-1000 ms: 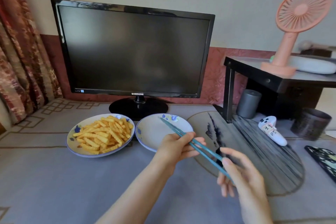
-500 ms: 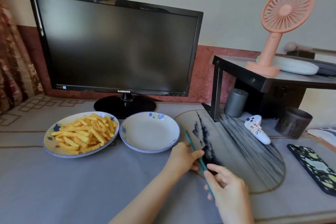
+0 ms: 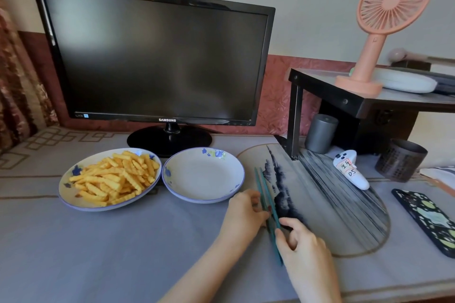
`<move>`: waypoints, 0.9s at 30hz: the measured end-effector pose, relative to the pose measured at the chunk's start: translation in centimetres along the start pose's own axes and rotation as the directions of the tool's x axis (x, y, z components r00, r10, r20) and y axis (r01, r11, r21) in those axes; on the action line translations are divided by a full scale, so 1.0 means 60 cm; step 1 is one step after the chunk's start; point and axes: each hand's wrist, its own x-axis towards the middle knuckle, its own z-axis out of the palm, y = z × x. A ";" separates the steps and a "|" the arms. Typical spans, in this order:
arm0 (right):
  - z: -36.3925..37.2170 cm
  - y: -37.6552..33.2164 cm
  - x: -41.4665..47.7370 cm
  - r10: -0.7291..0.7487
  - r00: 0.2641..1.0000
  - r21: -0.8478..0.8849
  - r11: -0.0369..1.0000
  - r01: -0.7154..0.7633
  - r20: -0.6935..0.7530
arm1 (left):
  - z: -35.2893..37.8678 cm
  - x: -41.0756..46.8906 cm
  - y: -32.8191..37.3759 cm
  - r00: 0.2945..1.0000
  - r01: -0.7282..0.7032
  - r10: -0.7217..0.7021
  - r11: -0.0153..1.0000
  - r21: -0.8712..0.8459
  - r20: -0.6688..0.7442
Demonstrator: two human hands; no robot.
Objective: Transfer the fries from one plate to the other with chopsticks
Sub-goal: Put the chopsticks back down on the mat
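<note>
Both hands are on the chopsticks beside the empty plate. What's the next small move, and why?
Probably settle the chopsticks into the right hand and lift their tips toward the fries: the left hand also grips them, low beside the empty plate; nothing is transferred yet.

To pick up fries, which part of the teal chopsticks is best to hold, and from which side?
Probably the near third of the chopsticks, from the right and above, where the right hand pinches them. They lie side by side, tips pointing away beside the empty plate, leaving their length free.

Left hand (image 3: 242, 214) and right hand (image 3: 304, 247) pinch the chopsticks (image 3: 263, 186), fingers (image 3: 283, 235) curled.
</note>
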 end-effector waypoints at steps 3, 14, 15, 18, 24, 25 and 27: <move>-0.009 -0.008 -0.001 0.025 0.997 -0.081 0.997 -0.018 0.077 | -0.005 -0.004 -0.006 0.999 -0.051 0.052 0.995 0.082 -0.012; -0.013 0.002 0.007 -0.020 0.991 -0.159 0.986 0.041 0.129 | 0.008 -0.013 -0.015 0.969 -0.244 0.244 0.919 0.309 0.039; -0.013 0.003 0.008 -0.023 0.992 -0.158 0.986 0.043 0.128 | 0.008 -0.015 -0.014 0.969 -0.244 0.243 0.913 0.327 0.044; -0.011 0.009 0.011 -0.036 0.994 -0.139 0.989 0.050 0.106 | 0.008 -0.015 -0.013 0.966 -0.255 0.255 0.895 0.365 0.047; -0.007 0.019 0.022 -0.036 0.995 -0.152 0.987 0.050 0.094 | 0.010 -0.022 -0.008 0.954 -0.285 0.294 0.829 0.481 0.059; -0.007 0.020 0.024 -0.031 0.995 -0.162 0.986 0.047 0.097 | 0.011 -0.025 -0.007 0.951 -0.289 0.304 0.806 0.516 0.059; -0.006 0.021 0.025 -0.027 0.994 -0.173 0.984 0.045 0.102 | 0.011 -0.028 -0.009 0.947 -0.295 0.316 0.785 0.544 0.058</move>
